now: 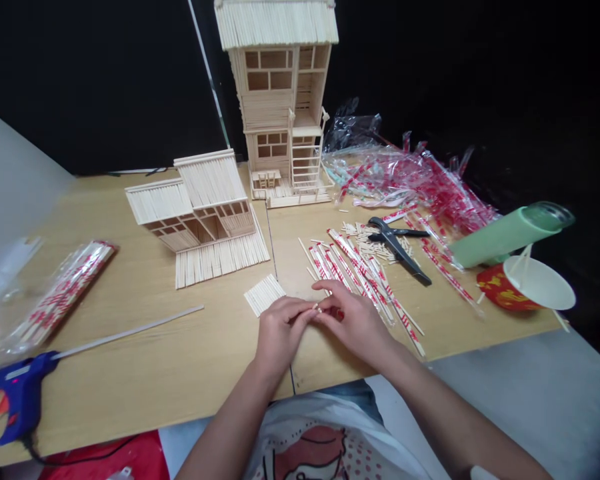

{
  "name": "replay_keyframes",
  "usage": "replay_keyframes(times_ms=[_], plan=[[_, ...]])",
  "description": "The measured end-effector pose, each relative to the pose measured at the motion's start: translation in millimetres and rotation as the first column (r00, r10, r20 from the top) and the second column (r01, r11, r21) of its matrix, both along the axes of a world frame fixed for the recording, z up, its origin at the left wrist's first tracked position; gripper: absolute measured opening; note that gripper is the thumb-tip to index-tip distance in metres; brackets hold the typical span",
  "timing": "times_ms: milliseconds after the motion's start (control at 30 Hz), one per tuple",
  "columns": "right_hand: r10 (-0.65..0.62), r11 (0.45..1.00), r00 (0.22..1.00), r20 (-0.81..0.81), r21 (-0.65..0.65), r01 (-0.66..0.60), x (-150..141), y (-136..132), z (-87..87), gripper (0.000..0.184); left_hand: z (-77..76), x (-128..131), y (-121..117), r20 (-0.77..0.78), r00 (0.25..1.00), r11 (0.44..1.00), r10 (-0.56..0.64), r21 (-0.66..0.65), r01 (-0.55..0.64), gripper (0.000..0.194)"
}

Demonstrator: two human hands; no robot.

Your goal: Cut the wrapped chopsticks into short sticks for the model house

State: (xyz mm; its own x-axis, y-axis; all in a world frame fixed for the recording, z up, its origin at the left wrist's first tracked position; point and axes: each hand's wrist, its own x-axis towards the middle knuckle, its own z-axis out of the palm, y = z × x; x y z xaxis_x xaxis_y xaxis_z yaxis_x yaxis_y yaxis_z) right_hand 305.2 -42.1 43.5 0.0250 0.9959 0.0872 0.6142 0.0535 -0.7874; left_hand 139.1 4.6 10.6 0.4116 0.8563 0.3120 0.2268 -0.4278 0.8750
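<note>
My left hand (280, 330) and my right hand (353, 323) meet near the table's front edge. Both pinch small pale wooden stick pieces (319, 309), mostly covered by my fingertips; their exact shape is too small to make out. Just beyond my left hand lies a small flat panel of sticks (264, 293) set side by side. Beside my right hand several chopsticks in red-and-white wrappers (360, 267) are spread out. Past these, dark-handled cutters (400, 250) rest by a heap of short cut stick pieces (363, 233).
A tall stick house (270, 107) and a low one (210, 177) stand at the back. A blue glue gun (27, 393) with a long glue stick and a chopstick pack (70, 287) lie left. Crumpled wrappers (405, 173), a green bottle (495, 237) and a tilted red paper bowl (505, 290) are right.
</note>
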Motion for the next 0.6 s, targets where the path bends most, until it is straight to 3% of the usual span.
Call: replay_keyframes(times_ms=[167, 333, 433, 500, 600], plan=[[0.042, 0.998, 0.994, 0.102, 0.044, -0.047, 6, 3, 6.7, 0.042, 3.0, 2, 1, 0.050, 0.997, 0.999, -0.053, 0.011, 0.053, 0.011], [-0.003, 0.996, 0.997, 0.083, 0.093, -0.005, 5, 3, -5.0, 0.039, 2.9, 9, 1, -0.094, 0.995, 0.983, -0.021, 0.182, 0.038, 0.009], [-0.024, 0.994, 0.998, 0.054, 0.111, 0.018, 4, 0, -11.7, 0.036, 2.1, 11, 0, -0.143, 0.990, 0.975, -0.008, 0.218, 0.040, 0.008], [0.005, 0.995, 0.997, 0.080, 0.094, -0.012, 12, 2, -11.6, 0.035, 1.1, 11, -2, -0.159, 0.987, 0.978, 0.005, 0.205, 0.028, 0.008], [-0.021, 0.994, 0.966, 0.257, 0.108, -0.008, 43, 17, -2.5, 0.021, -0.7, 10, -3, -0.195, 0.980, 0.985, 0.030, 0.175, 0.005, 0.008]])
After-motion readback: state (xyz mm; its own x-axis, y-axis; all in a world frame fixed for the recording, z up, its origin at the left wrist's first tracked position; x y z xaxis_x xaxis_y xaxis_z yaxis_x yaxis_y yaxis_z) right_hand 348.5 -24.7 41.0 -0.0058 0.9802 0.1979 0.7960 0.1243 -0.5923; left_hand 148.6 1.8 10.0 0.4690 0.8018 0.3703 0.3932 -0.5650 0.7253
